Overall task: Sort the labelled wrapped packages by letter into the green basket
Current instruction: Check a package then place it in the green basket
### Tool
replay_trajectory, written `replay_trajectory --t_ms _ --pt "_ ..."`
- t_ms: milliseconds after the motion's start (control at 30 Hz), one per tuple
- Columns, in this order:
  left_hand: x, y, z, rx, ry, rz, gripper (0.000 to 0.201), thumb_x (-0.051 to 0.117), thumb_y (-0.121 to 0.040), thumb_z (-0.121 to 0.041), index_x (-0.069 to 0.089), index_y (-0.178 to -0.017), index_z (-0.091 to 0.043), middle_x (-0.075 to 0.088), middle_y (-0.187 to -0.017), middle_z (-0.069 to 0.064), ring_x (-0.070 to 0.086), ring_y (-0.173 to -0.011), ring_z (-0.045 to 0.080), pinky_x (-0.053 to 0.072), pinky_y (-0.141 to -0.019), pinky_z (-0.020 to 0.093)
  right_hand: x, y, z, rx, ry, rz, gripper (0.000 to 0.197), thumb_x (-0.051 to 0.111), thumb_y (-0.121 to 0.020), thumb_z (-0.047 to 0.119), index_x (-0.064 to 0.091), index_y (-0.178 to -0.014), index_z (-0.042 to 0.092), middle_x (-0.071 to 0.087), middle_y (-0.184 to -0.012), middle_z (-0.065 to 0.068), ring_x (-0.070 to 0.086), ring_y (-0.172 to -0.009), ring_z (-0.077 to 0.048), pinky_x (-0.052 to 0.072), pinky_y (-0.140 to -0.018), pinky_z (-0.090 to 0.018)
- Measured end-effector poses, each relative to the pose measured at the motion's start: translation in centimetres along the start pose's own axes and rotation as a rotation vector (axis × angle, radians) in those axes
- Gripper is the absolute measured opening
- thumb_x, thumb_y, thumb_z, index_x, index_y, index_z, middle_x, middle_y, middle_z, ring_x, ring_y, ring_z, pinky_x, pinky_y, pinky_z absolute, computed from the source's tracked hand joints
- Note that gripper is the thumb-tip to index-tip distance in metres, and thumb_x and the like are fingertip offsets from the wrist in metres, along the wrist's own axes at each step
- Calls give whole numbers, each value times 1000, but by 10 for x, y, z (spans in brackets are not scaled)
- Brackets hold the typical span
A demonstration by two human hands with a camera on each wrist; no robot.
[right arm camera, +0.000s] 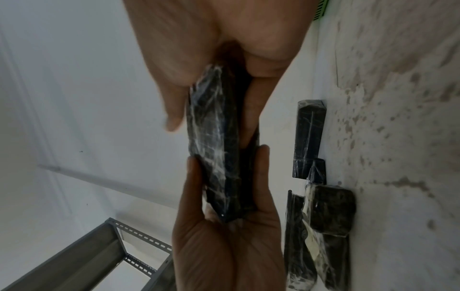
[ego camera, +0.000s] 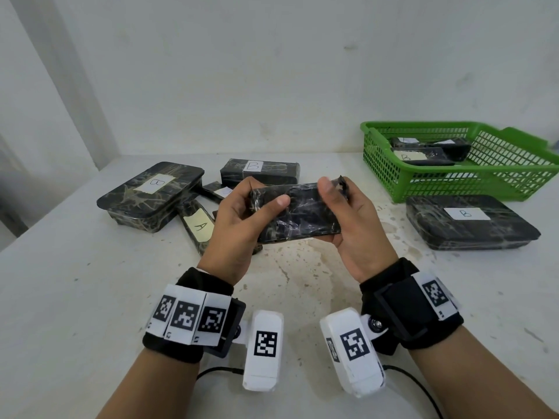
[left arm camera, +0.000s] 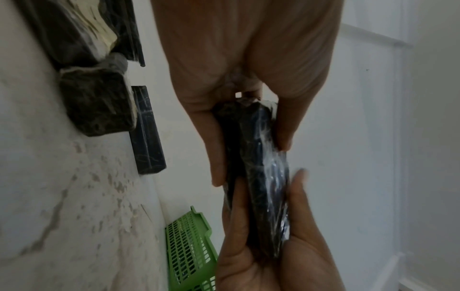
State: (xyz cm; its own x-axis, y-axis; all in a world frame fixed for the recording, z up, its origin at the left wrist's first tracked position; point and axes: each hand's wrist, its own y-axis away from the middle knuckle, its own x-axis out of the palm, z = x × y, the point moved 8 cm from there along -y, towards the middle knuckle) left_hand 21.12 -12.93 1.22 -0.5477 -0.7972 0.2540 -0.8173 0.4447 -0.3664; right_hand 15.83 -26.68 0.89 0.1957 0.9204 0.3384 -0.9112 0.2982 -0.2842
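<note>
Both hands hold one wrapped package (ego camera: 298,213) above the table centre, left hand (ego camera: 242,219) and right hand (ego camera: 351,225) each pinching an end; no label faces up. Risk: unread, it lands under the wrong letter in the green basket (ego camera: 514,164), far right. The speckled white table (ego camera: 302,282) meets a plain white wall (ego camera: 272,71).
</note>
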Motion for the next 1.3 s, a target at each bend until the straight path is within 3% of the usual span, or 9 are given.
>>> replay_trajectory --t_ms 200,367,433,500,567,700,800,1033,1300 --pt "5 3 -1 -4 -25 32 6 64 -87 -20 58 -87 -18 66 -90 1 65 -87 15 55 -71 27 -2 0 5 -64 -13 0 21 71 -78 22 50 -79 17 62 -79 -1 65 -81 -18 60 -73 -41" --pt "-2 1 12 -174 -35 -29 57 48 -90 -57 51 -131 -17 65 -126 -2 64 -116 15 59 -83 40 4 1 16 -137 -83 84 17 73 -79 8 64 -83 22 68 -91 10 66 -87 -6 56 -70 -26" --pt "2 3 17 -262 -16 11 62 43 -90 -68 54 -132 -24 65 -131 -1 63 -119 18 58 -86 49 5 1 19 -174 -62 106 27 70 -78 3 68 -77 29 67 -88 16 65 -88 -3 54 -75 -22" --pt "4 4 15 -265 5 3 57 46 -88 -60 57 -129 -22 67 -128 2 65 -117 22 59 -84 50 6 1 19 -184 -18 120 29 68 -77 1 66 -86 28 66 -91 15 64 -92 -6 53 -80 -23" --pt "2 3 12 -213 47 -34 55 52 -91 -47 53 -130 -8 66 -127 10 65 -117 26 59 -82 45 5 0 13 -137 3 109 39 70 -77 5 56 -108 25 65 -99 7 64 -99 -12 53 -84 -27" --pt "-5 1 6 -111 55 -84 44 54 -91 -29 53 -127 -6 66 -124 13 65 -116 25 59 -85 40 -3 -2 -1 47 -25 4 64 73 -78 47 44 -132 29 60 -118 -1 66 -103 -9 55 -89 -31" --pt "-5 1 3 -71 62 -74 44 53 -88 -23 50 -127 -3 68 -116 8 64 -116 25 58 -87 41 -1 0 -6 150 7 3 67 58 -74 58 49 -132 25 62 -125 0 64 -113 -15 57 -90 -37" --pt "-2 1 4 -72 42 -33 46 54 -89 -24 47 -130 -5 65 -123 12 62 -118 25 55 -95 41 2 -1 -1 43 -50 11 27 58 -87 32 60 -109 17 67 -114 -7 68 -105 -20 58 -78 -32" --pt "-9 1 4 -57 6 -106 34 51 -98 -22 53 -127 -4 68 -115 10 67 -110 23 56 -91 40 7 1 -2 56 30 35 51 57 -82 46 54 -123 16 64 -123 -7 67 -110 -21 60 -73 -37"
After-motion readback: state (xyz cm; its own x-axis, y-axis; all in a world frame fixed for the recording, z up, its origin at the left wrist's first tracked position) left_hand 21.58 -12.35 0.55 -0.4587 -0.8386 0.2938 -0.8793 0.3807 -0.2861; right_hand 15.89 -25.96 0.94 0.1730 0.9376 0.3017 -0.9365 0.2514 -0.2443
